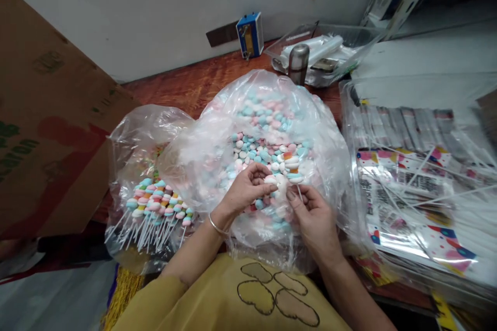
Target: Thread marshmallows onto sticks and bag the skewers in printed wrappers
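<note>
In the head view, the large bag (332, 150) stood mid-counter (174, 85), its mouth open over loose sweets (254, 152). Over that mouth, the right hand (312, 209) had its grip closed on a thin stick (299, 192); threaded sweets (292, 165) at the stick's far end lay over the bag's loose ones. The left hand (252, 186) was curled beside a pale sweet (271, 179) over the same mouth; whether its grip was pinching that piece I could not tell.

The stick looked slim, so pushing hard or askew could have bent it, split a soft sweet or jabbed a left fingertip. Squeezing too firmly could have dented the pieces. The bag's slack film lay close around both wrists and could have snagged the stick or folded over the sweets. Left of the large bag, finished skewers (155, 204) lay crowded in a smaller bag (135, 119), sticks crossing; pulling one out carelessly could have dragged others along. Right of the large bag, a clear tray (351, 165) stood near enough for an elbow to nudge.
</note>
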`<state>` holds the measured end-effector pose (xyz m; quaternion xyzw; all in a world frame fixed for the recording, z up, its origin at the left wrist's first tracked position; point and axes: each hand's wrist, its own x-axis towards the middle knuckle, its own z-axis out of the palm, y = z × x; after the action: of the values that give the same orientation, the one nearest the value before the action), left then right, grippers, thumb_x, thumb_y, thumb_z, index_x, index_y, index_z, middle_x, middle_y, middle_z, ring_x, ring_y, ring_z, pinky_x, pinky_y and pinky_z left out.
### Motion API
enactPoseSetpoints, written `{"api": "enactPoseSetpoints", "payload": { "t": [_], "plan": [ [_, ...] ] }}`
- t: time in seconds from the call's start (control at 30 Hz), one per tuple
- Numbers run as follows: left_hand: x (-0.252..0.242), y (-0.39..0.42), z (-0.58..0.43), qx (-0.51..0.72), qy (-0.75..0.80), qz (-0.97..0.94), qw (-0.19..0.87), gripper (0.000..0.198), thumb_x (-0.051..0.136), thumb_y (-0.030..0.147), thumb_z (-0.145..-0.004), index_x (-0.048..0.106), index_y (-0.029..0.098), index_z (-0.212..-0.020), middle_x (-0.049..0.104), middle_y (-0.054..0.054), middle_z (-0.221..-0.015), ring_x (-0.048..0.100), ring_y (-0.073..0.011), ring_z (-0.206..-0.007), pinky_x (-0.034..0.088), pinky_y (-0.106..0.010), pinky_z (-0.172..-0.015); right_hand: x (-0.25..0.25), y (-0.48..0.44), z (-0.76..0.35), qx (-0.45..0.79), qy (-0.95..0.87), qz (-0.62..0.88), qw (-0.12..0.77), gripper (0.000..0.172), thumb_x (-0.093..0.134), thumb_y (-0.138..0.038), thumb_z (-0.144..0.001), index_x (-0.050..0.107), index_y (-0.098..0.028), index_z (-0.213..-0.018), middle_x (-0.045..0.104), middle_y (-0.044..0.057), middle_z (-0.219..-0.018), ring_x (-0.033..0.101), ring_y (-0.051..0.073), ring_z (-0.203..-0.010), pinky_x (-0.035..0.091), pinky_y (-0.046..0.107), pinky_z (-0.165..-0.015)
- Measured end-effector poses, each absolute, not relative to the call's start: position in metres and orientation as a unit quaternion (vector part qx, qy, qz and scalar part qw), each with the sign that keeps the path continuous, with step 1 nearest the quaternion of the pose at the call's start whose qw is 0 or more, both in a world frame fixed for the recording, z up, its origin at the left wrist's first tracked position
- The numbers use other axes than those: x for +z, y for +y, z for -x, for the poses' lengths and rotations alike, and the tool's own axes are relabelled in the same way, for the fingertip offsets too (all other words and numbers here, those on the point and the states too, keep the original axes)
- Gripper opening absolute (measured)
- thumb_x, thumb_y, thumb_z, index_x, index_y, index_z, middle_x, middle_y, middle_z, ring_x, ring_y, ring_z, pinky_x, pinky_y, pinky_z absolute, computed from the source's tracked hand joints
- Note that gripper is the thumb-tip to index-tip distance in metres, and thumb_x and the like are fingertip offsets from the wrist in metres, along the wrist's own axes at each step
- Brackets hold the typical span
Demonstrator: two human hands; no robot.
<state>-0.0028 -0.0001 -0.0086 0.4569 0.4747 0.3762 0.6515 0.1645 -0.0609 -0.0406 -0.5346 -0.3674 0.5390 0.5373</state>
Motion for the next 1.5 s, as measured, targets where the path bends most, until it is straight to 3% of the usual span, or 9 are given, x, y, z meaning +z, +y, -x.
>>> {"api": "enactPoseSetpoints", "payload": {
  "t": [0.2,0.37,0.5,0.67,0.8,0.93,1.07,1.5],
  "plan": [
    [-0.011,-0.023,0.004,0.364,0.439,-0.372,0.732,0.038,0.094,0.031,-0.063,0.075,0.017,-0.093,0.072,-0.003,-0.084,0.065,-0.0114,-0.069,0.052,-0.024,-0.066,-0.042,-0.066,-0.152,0.537,-0.389,0.534,0.524,0.038,0.075,-0.054,-0.084,0.066,-0.02,-0.098,0.075,0.006,-0.093,0.069,0.02,-0.082,0.055,0.03,-0.072],
    [-0.013,-0.029,0.002,0.364,0.451,-0.321,0.749,0.043,0.094,0.034,-0.064,0.078,0.016,-0.099,0.074,-0.005,-0.089,0.069,-0.0132,-0.074,0.057,-0.028,-0.074,-0.044,-0.065,-0.148,0.531,-0.386,0.545,0.521,0.041,0.074,-0.056,-0.085,0.065,-0.019,-0.099,0.074,0.005,-0.089,0.067,0.019,-0.075,0.054,0.029,-0.067],
    [-0.018,-0.026,0.003,0.43,0.478,-0.284,0.711,0.049,0.096,0.036,-0.061,0.075,0.015,-0.101,0.073,-0.004,-0.082,0.069,-0.0128,-0.068,0.058,-0.026,-0.068,-0.042,-0.071,-0.154,0.493,-0.415,0.577,0.502,0.038,0.064,-0.056,-0.092,0.067,-0.019,-0.099,0.072,0.003,-0.081,0.063,0.017,-0.067,0.05,0.025,-0.058],
    [-0.02,-0.014,0.013,0.513,0.501,-0.256,0.649,0.054,0.097,0.039,-0.058,0.071,0.014,-0.099,0.071,-0.002,-0.076,0.07,-0.0124,-0.064,0.051,-0.018,-0.053,-0.04,-0.089,-0.172,0.435,-0.531,0.588,0.428,0.035,0.056,-0.049,-0.099,0.075,-0.02,-0.101,0.078,0.006,-0.094,0.072,0.022,-0.084,0.055,0.027,-0.071],
    [-0.015,-0.01,0.015,0.546,0.492,-0.253,0.629,0.053,0.098,0.037,-0.054,0.07,0.015,-0.093,0.073,-0.001,-0.083,0.069,-0.0103,-0.066,0.056,-0.02,-0.059,-0.038,-0.096,-0.175,0.411,-0.597,0.561,0.4,0.033,0.055,-0.044,-0.099,0.078,-0.02,-0.1,0.08,0.005,-0.091,0.074,0.022,-0.078,0.056,0.027,-0.066],
    [-0.013,-0.011,0.015,0.54,0.488,-0.268,0.631,0.053,0.099,0.038,-0.051,0.072,0.016,-0.091,0.073,0.0,-0.08,0.068,-0.0107,-0.066,0.059,-0.024,-0.065,-0.038,-0.095,-0.174,0.399,-0.61,0.558,0.397,0.033,0.054,-0.042,-0.1,0.079,-0.021,-0.102,0.08,0.005,-0.091,0.075,0.022,-0.077,0.056,0.026,-0.064],
    [-0.015,-0.013,0.018,0.515,0.504,-0.289,0.63,0.048,0.096,0.04,-0.057,0.072,0.017,-0.093,0.073,0.0,-0.076,0.069,-0.0128,-0.065,0.06,-0.026,-0.065,-0.042,-0.095,-0.177,0.399,-0.61,0.558,0.395,0.034,0.054,-0.042,-0.1,0.079,-0.02,-0.104,0.08,0.005,-0.092,0.075,0.021,-0.079,0.057,0.026,-0.066],
    [-0.013,-0.018,0.019,0.486,0.542,-0.347,0.591,0.037,0.089,0.031,-0.066,0.073,0.019,-0.096,0.072,0.001,-0.072,0.068,-0.014,-0.064,0.055,-0.024,-0.059,-0.039,-0.095,-0.179,0.373,-0.63,0.566,0.38,0.033,0.053,-0.038,-0.1,0.079,-0.018,-0.104,0.081,0.005,-0.092,0.075,0.019,-0.077,0.055,0.023,-0.065]
  ]
}}
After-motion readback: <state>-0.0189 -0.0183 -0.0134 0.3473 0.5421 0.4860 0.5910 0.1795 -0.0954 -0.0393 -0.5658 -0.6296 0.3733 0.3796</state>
